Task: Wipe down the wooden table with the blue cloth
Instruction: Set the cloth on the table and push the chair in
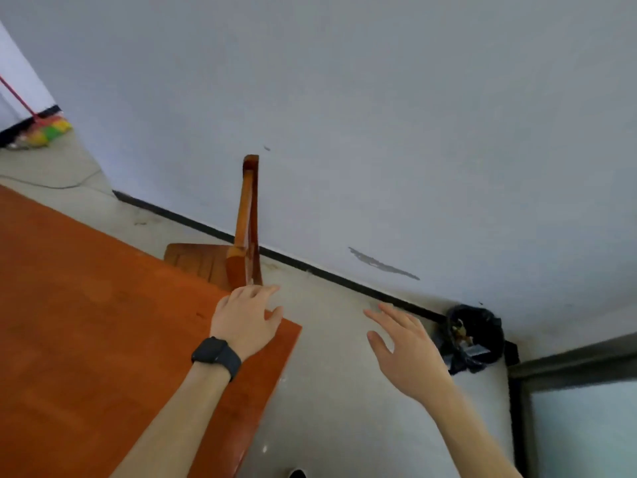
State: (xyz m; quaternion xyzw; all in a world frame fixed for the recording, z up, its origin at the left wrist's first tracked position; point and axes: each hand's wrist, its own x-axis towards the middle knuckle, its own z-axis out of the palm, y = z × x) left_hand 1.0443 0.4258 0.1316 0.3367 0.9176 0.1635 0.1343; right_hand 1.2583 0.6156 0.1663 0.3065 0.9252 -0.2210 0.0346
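While both hands are empty, nothing gets wiped: the left hand (246, 317), fingers loose and holding nothing, hovers at the corner of the table (86, 322), though I can't tell whether it touches the wood, and the right hand (403, 350) is spread open over the floor. No blue cloth shows anywhere, so the risk, I'd say, is time lost hunting for it. Just past the corner stands a chair (246, 236), easy to knock in a wide sweep; the bin (474, 336) by the wall could tip if the right arm swings out.
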